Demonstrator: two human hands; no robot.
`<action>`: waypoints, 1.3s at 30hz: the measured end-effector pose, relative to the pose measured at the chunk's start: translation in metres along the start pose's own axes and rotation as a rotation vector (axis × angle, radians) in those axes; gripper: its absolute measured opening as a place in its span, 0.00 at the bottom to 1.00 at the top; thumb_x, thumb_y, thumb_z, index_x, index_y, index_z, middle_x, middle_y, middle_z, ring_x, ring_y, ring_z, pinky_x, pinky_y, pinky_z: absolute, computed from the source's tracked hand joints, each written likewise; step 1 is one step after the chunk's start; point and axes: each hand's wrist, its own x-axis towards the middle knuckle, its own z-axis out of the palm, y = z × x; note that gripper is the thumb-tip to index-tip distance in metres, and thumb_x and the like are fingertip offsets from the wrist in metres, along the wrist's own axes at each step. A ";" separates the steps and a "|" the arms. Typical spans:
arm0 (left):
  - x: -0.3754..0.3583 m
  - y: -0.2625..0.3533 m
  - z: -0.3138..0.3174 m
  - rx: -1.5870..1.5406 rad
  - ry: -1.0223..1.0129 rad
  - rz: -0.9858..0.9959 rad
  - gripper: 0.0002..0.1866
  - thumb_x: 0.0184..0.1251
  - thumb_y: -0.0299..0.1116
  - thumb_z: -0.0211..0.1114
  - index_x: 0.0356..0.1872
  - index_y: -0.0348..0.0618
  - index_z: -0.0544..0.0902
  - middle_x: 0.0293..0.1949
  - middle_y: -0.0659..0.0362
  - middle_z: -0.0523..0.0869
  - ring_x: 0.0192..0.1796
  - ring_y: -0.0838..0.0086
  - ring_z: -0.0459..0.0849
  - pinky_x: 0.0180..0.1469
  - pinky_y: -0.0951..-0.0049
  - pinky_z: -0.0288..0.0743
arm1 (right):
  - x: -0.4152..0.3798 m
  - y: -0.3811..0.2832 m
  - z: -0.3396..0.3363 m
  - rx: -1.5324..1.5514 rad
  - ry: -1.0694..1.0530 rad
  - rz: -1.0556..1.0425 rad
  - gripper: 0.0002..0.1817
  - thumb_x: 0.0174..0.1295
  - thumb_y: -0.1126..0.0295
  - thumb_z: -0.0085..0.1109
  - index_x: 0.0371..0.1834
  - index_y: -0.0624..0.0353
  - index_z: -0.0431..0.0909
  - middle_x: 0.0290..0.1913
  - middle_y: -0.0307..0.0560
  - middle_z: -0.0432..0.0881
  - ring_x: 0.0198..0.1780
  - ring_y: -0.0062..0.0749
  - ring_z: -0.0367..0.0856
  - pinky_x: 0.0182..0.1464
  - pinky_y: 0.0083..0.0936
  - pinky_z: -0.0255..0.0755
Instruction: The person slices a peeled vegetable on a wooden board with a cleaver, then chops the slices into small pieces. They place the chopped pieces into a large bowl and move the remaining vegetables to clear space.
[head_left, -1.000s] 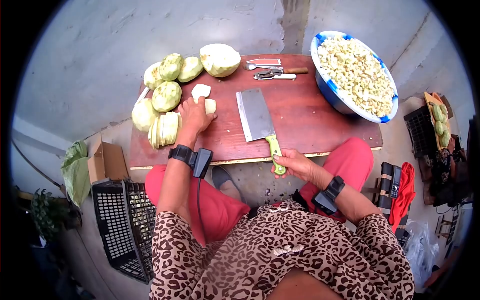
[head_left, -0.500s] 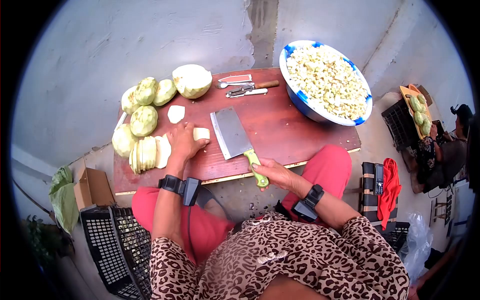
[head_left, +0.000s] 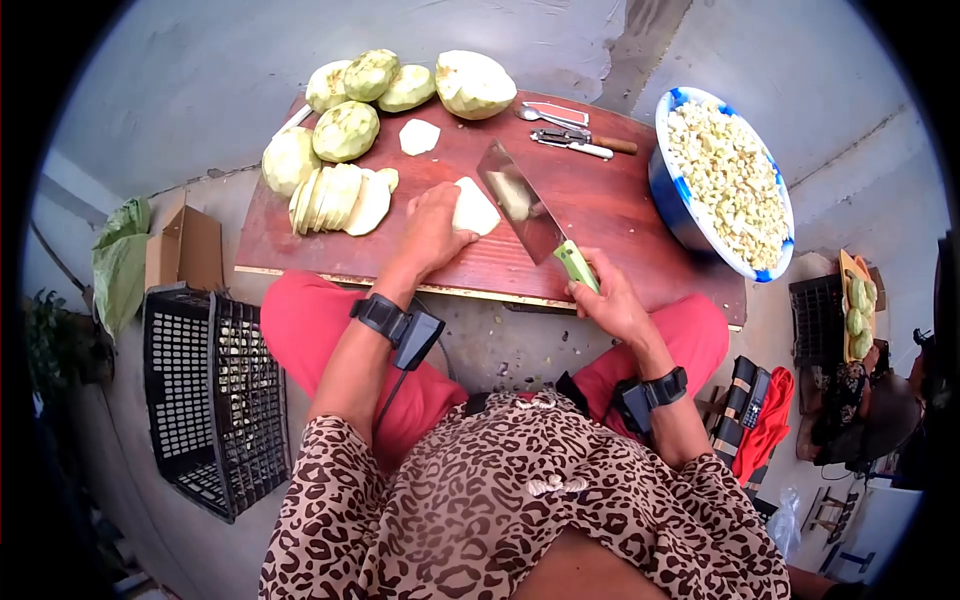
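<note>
My left hand (head_left: 436,230) is on the red board, its fingers closed on a pale cut piece (head_left: 475,207). In my right hand (head_left: 608,297) is the green handle of a cleaver (head_left: 527,207); its broad blade is raised and tilted just right of that piece. Left of my left hand stands a row of pale slices (head_left: 335,199). Peeled pale-green vegetables (head_left: 347,131) lie behind the slices, and a large cut one (head_left: 474,85) rests at the back. A small flat piece (head_left: 419,136) lies between them and my left hand.
A blue-and-white basin (head_left: 664,182) of diced pieces stands at the board's right. A spoon, peeler and knives (head_left: 572,143) lie at the back of the board (head_left: 610,225). Black crates (head_left: 215,400) and a cardboard box (head_left: 185,247) are at left. Another person (head_left: 850,390) is far right.
The view has shifted. The cleaver has lifted from the board and tilted. My left hand now holds the cut piece with its broad face showing.
</note>
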 end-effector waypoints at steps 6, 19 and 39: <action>-0.013 -0.001 0.014 -0.102 -0.075 0.125 0.41 0.49 0.38 0.78 0.66 0.38 0.71 0.69 0.47 0.72 0.73 0.55 0.65 0.76 0.53 0.50 | -0.015 -0.018 -0.002 -0.206 -0.020 -0.045 0.22 0.63 0.71 0.58 0.60 0.62 0.67 0.34 0.66 0.82 0.38 0.60 0.83 0.41 0.46 0.73; -0.029 0.020 0.035 -0.032 0.093 0.102 0.34 0.52 0.38 0.76 0.61 0.38 0.75 0.68 0.43 0.70 0.71 0.51 0.66 0.74 0.52 0.54 | 0.011 -0.042 0.019 -0.515 0.027 -0.077 0.15 0.62 0.72 0.57 0.44 0.70 0.65 0.32 0.77 0.79 0.39 0.73 0.80 0.42 0.56 0.71; -0.019 0.021 0.054 -0.140 0.328 0.307 0.18 0.60 0.25 0.64 0.52 0.35 0.78 0.57 0.49 0.76 0.63 0.52 0.72 0.66 0.56 0.65 | 0.006 -0.048 0.026 -0.612 0.090 -0.188 0.13 0.66 0.71 0.58 0.37 0.71 0.67 0.24 0.76 0.77 0.32 0.75 0.79 0.34 0.58 0.71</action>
